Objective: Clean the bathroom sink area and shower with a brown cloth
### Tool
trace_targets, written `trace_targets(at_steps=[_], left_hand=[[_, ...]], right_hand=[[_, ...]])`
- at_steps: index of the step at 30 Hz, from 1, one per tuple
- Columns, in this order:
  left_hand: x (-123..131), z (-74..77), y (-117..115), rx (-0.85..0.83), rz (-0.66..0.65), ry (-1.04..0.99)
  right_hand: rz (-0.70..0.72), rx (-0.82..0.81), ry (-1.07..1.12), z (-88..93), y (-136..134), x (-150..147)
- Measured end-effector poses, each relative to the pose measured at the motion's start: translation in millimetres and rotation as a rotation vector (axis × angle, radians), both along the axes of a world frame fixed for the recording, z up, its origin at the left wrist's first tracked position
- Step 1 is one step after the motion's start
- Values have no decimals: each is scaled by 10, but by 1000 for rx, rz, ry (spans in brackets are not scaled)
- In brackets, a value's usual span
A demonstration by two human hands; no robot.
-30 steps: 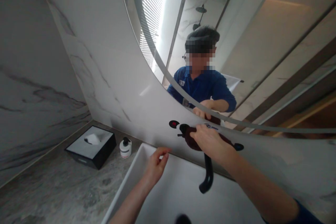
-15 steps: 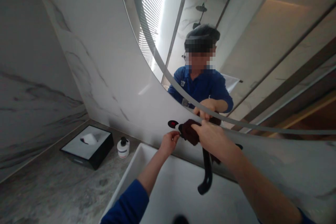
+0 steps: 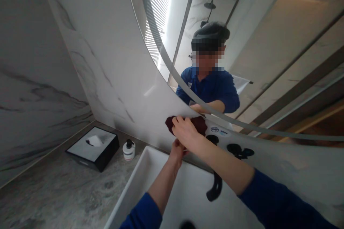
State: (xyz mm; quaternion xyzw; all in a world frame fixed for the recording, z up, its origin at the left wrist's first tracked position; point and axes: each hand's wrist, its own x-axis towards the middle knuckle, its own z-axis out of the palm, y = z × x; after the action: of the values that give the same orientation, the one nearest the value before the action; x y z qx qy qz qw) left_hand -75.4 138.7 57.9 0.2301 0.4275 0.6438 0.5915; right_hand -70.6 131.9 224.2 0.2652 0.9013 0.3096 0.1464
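Note:
A dark brown cloth is spread against the wall just under the mirror. My right hand presses on it with bent fingers gripping part of it. Beneath, close to my right hand, my left hand has its fingers curled; what they hold, if anything, is hidden. The cloth and my hands cover the left tap handle. To the right, the black wall-mounted spout reaches down over the white basin, partly behind my right forearm. Another black tap handle sits on the wall farther right.
A tissue box and a small white bottle with a black top stand on the grey stone counter left of the basin. The round mirror hangs above, reflecting a person in blue. A sticker is on the wall.
My right hand has moved left with the cloth, from around the spout's base to over the left tap handle. The spout's base, right handle and sticker have come into sight.

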Motion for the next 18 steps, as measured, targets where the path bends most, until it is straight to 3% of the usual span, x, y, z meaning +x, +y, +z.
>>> trace_targets(at_steps=[3,5,9,13,18], left_hand=[[29,-85,-228,-51,-32,-117],[-26,-140,-369,-75,-43,-136],[-237,-140,-464,-66,-37,-63],[-348,17,-310,1,21,132],[-265,218,-84,146,112,407]], right_hand=[[-8,-69,-145,-349,227,-154],[-7,-84,-154,-434,273,-192],[-27,-12,-8,-174,183,-28],[-186,81,229,94,76,571],[-439,107,337,-83,54,1661]])
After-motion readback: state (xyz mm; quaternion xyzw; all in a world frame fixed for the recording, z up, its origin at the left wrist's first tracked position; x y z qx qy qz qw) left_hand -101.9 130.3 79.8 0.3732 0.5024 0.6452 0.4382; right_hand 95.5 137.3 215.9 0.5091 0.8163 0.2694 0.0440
